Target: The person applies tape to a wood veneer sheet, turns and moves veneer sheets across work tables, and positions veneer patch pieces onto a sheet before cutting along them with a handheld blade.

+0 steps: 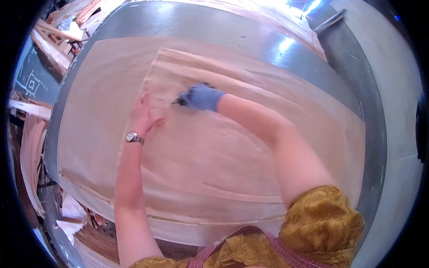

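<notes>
A large thin tan sheet (232,152) lies on the table, with slight ripples along its far side. It overlaps a wider tan sheet (98,89) beneath it. My left hand (144,115), bare and with a wristwatch, lies on the left edge of the upper sheet, fingers stretched and thumb spread. Just right of it, my right hand (202,96) wears a blue-grey glove with dark patches and is closed low over the sheet. A small dark object (181,100) pokes out at its fingers; motion blur hides its kind.
The dark table top (187,20) shows past the sheets at the back. Stacks of thin sheets and scraps (33,156) stand to the left, with more pale sheeting at the back. A grey floor (402,134) runs along the right.
</notes>
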`<act>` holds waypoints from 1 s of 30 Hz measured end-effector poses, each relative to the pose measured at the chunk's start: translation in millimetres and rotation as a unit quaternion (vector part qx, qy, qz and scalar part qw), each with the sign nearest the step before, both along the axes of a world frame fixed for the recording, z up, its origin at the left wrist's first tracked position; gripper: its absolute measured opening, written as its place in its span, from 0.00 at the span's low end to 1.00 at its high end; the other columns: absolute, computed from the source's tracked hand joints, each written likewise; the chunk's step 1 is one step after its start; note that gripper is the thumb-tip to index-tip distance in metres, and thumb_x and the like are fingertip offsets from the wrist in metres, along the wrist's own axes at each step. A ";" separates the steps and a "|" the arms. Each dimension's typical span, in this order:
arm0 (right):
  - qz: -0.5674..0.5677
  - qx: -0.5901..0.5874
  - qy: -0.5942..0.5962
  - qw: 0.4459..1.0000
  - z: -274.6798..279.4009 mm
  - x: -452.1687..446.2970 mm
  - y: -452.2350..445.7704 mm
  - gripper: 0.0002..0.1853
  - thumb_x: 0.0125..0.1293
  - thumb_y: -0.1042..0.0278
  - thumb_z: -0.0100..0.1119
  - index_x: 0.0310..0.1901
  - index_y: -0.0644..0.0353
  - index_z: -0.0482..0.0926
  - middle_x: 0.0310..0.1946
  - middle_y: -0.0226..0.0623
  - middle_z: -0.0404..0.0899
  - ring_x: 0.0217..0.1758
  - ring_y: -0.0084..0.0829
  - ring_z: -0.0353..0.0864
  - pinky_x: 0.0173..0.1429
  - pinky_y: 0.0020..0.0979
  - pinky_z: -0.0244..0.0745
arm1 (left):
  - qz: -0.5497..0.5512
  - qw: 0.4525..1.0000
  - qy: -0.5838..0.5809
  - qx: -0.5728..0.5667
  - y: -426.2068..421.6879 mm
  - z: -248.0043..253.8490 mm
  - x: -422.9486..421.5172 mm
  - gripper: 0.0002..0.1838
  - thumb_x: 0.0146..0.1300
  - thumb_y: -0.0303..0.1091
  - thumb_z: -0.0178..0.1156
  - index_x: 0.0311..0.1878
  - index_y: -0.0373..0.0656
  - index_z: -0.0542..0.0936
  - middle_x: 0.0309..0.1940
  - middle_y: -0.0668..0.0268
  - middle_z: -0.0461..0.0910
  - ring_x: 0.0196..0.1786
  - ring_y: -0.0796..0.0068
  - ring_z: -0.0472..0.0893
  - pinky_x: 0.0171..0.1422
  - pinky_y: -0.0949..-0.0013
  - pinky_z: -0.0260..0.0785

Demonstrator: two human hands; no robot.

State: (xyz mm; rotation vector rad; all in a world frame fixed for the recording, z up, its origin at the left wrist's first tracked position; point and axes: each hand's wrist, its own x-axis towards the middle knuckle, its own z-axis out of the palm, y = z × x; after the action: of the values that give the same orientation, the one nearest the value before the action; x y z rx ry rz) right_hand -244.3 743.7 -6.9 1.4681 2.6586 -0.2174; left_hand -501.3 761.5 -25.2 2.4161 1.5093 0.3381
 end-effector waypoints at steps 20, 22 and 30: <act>-0.286 0.001 -0.017 0.958 -21.9 369.9 -291.0 0.18 0.74 0.50 0.41 0.45 0.50 0.79 0.38 0.44 0.85 0.41 0.46 0.85 0.44 0.50 0.76 | -0.167 0.962 0.064 0.204 -201.0 -26.9 410.9 0.60 0.38 0.56 0.79 0.73 0.44 0.58 0.61 0.53 0.72 0.60 0.53 0.75 0.61 0.52 0.71; -0.260 0.043 -0.004 0.965 -16.5 391.1 -310.4 0.17 0.74 0.51 0.40 0.44 0.50 0.78 0.37 0.43 0.85 0.39 0.47 0.85 0.42 0.50 0.76 | -0.179 0.983 0.041 0.021 -233.2 -13.4 448.2 0.58 0.38 0.56 0.78 0.72 0.44 0.61 0.62 0.53 0.72 0.60 0.52 0.74 0.62 0.53 0.70; -0.417 -0.020 -0.033 0.908 -10.5 578.9 -673.5 0.12 0.73 0.60 0.42 0.49 0.54 0.73 0.34 0.46 0.84 0.36 0.48 0.85 0.36 0.49 0.77 | -0.179 0.969 0.171 -0.017 -245.8 -43.5 488.6 0.44 0.43 0.45 0.75 0.64 0.43 0.66 0.61 0.54 0.71 0.63 0.55 0.70 0.65 0.54 0.65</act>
State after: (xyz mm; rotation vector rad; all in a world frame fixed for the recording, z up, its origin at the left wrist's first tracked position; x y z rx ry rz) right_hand 334.6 70.2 -17.4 2.4402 1.7866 -0.2631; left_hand -12.7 515.7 -68.6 2.7535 1.1400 -0.1893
